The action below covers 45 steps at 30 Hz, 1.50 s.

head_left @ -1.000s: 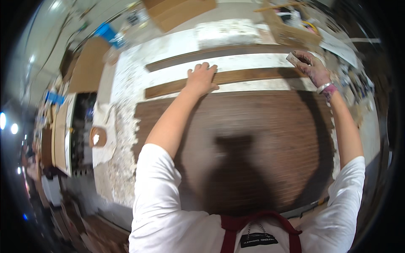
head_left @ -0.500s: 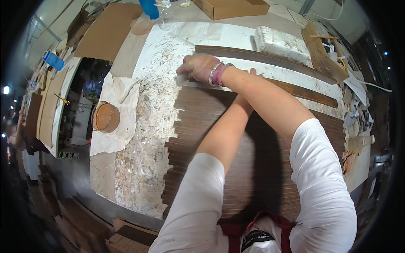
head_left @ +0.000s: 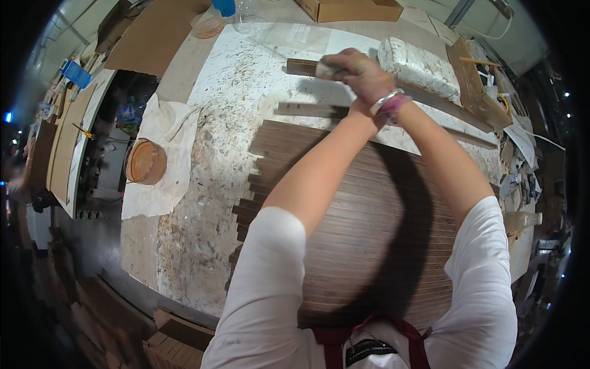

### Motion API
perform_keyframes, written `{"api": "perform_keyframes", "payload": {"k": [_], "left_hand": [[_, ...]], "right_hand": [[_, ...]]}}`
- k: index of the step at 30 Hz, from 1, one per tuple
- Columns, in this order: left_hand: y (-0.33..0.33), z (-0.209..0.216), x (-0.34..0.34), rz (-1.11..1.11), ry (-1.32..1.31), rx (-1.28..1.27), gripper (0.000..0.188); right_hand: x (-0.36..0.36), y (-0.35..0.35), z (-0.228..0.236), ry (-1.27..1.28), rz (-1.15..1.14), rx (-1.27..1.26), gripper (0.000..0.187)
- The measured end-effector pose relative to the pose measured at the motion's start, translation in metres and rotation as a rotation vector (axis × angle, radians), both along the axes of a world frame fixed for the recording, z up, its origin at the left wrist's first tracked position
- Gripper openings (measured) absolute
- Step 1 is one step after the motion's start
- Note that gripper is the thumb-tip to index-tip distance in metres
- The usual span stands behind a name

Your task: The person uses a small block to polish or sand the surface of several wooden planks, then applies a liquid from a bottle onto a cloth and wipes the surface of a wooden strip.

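My right hand (head_left: 367, 79), with a bangle and a pink band at its wrist, is closed on a small pale pad (head_left: 327, 71), blurred by motion. The pad is at the left part of the far brown wooden strip (head_left: 301, 66). My left hand (head_left: 365, 115) crosses beneath the right wrist; its fingers are hidden behind the right hand. Below both hands lies a second brown strip (head_left: 307, 109). Closer to me, many dark brown strips (head_left: 350, 215) lie side by side, their left ends uneven.
A round tub of brown liquid (head_left: 146, 162) stands on a white cloth (head_left: 175, 126) at the left. A white wrapped block (head_left: 418, 67) sits beyond the far strip, beside a wooden box (head_left: 470, 86). A cardboard box (head_left: 350, 10) is at the back. A bottle (head_left: 522, 220) lies right.
My right hand has moved right and away from me, from the second strip's left end to the far strip. My left fingers, partly visible before, are now hidden. The view has shifted slightly.
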<state>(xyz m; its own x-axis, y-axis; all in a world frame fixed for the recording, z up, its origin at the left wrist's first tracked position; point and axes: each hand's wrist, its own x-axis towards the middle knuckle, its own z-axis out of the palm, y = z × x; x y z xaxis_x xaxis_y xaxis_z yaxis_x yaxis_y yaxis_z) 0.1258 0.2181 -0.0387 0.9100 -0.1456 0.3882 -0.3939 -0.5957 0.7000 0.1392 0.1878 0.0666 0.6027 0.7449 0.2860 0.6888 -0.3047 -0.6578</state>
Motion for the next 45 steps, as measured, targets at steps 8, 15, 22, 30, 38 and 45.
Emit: {"api": "perform_keyframes", "payload": {"k": [8,15,22,30,38,45], "left_hand": [[-0.01,-0.032,0.001,0.194,-0.137,0.386,0.043],[-0.024,0.029,-0.033,0.034,-0.019,0.493,0.037],[-0.016,0.004,-0.031,0.106,-0.121,0.531,0.038],[-0.029,0.035,-0.034,0.005,0.008,0.533,0.043],[-0.012,0.028,-0.026,-0.025,0.042,0.55,0.039],[-0.066,0.06,-0.014,-0.017,0.08,0.723,0.059]], "right_hand": [[-0.004,0.006,-0.001,0.0,-0.054,-0.039,0.034],[-0.022,0.066,-0.038,-0.383,0.39,-0.321,0.022],[-0.022,0.09,-0.03,-0.457,0.068,-0.306,0.016],[-0.011,0.062,-0.028,-0.525,-0.107,-0.304,0.016],[-0.023,-0.194,0.003,-0.205,-0.309,-0.112,0.036],[-0.035,-0.458,0.023,0.133,-1.033,0.067,0.049]]}}
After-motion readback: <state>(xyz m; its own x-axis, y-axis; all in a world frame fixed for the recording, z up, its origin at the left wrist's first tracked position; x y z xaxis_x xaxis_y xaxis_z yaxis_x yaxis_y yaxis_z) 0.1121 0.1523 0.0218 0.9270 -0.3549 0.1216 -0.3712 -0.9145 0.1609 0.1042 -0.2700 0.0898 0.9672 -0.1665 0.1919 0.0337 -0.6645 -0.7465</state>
